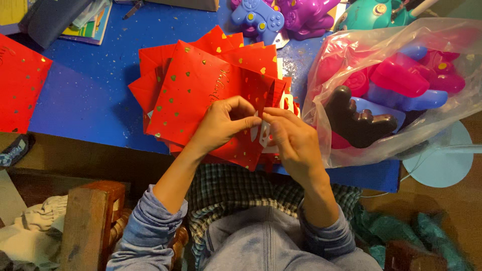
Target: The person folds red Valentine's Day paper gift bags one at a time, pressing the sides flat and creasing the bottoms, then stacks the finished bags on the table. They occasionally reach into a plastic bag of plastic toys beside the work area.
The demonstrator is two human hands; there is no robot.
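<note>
A stack of red paper bags with small gold hearts (201, 85) lies fanned out on the blue table (85, 95). My left hand (223, 123) pinches the edge of the top red bag near its right side. My right hand (291, 138) meets it there, fingers closed on a small white paper piece (263, 134) at the bag's edge. Both hands are close together above the table's front edge, over my lap.
A clear plastic bag (401, 85) of pink, blue and dark brown plastic toys sits at the right. More plastic toys (281, 17) lie at the back. Another red bag (20, 85) lies at the left. A wooden chair part (90, 221) stands below left.
</note>
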